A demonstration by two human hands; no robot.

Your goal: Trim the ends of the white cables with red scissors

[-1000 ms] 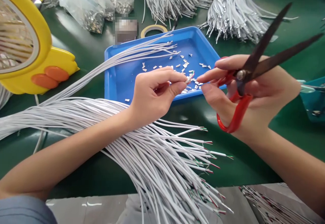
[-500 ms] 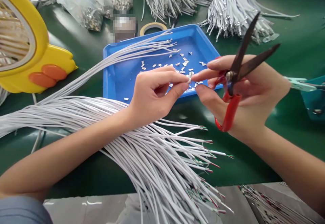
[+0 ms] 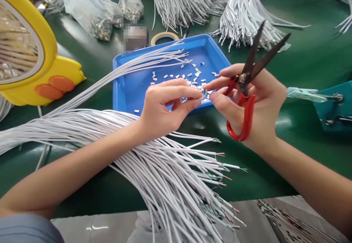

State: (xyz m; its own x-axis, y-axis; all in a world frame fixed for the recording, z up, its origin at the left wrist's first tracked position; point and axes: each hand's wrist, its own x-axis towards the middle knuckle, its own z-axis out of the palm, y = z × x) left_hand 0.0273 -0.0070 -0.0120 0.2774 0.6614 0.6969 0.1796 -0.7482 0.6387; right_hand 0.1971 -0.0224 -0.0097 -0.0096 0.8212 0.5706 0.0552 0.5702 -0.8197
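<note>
My left hand [image 3: 166, 107] is closed in a pinch over the front of the tray, holding a cable. Thin coloured wires [image 3: 205, 93], green among them, stick out at its fingertips. My right hand [image 3: 264, 107] is wrapped around scissors [image 3: 244, 79] with red handles, their dark blades spread and pointing up and away. Its thumb and forefinger come close to the wire ends; whether they touch them I cannot tell. Beneath my left forearm lies a thick bundle of white cables [image 3: 165, 169], many ends showing red and green wires. White offcuts [image 3: 197, 73] lie scattered in the blue tray [image 3: 118, 89].
Several white cables [image 3: 154, 57] stretch over the tray's left side. Behind it are a tape roll [image 3: 165, 35], bags of small metal parts [image 3: 101, 26] and more cable bundles [image 3: 250, 19]. A yellow fan-like object [image 3: 52, 66] stands left; a teal tool [image 3: 334, 105] lies right.
Coloured wires now show between my fingertips, where a white cable end was before. My right hand and the scissors have moved a little left in the picture, and the view has shifted slightly.
</note>
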